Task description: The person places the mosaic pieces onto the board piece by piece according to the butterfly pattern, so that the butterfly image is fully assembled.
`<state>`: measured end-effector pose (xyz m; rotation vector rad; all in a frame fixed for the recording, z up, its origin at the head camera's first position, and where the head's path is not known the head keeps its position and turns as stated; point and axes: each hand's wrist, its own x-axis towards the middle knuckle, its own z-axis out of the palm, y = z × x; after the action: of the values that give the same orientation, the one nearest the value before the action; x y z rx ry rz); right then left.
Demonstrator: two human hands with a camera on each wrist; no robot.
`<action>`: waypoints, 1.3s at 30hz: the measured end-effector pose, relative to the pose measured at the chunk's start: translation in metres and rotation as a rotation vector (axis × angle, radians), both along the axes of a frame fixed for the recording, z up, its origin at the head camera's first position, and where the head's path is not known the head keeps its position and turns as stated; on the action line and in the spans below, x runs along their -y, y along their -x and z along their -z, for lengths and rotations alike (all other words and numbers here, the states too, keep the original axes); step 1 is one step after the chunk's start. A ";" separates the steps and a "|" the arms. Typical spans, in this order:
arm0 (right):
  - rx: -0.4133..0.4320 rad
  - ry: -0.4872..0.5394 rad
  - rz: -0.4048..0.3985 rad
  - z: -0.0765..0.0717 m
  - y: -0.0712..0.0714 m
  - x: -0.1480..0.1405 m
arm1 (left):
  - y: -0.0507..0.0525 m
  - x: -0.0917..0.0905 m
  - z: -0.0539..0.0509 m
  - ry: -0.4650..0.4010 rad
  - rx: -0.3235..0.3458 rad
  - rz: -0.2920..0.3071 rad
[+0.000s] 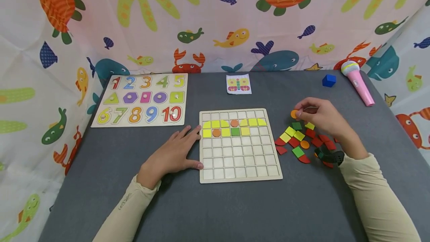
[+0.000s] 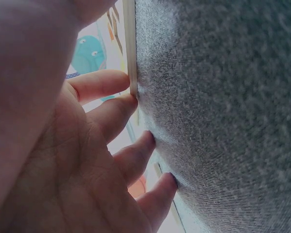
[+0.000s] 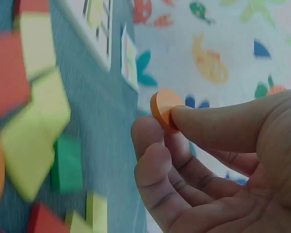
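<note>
Your right hand pinches the orange disc between thumb and fingers, near the loose pieces; your left hand lies with fingers spread, touching the grid board. The disc seems light, stiff, maybe slippery, so best hold its rim

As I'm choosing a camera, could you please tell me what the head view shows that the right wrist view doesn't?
Only the head view shows the left hand, number board, blue cube and pink microphone. Only the right wrist view shows the palm side of the right hand. Both show it pinching an orange disc, plus loose coloured pieces, the gridded board, the picture card and the printed cloth.
</note>
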<state>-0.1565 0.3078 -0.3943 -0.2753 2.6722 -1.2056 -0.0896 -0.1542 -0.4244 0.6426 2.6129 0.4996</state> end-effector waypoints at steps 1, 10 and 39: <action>-0.005 0.010 -0.012 -0.001 0.000 0.005 | 0.000 0.000 0.000 0.000 -0.001 -0.001; -0.043 0.026 -0.123 -0.001 -0.002 0.041 | -0.001 0.000 0.000 -0.001 -0.001 0.001; -0.188 -0.127 -0.358 0.024 0.001 0.105 | 0.000 -0.001 -0.003 0.010 -0.003 0.005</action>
<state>-0.1572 0.2025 -0.4187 -0.8419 2.6794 -0.9374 -0.0899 -0.1528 -0.4215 0.6472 2.6139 0.4847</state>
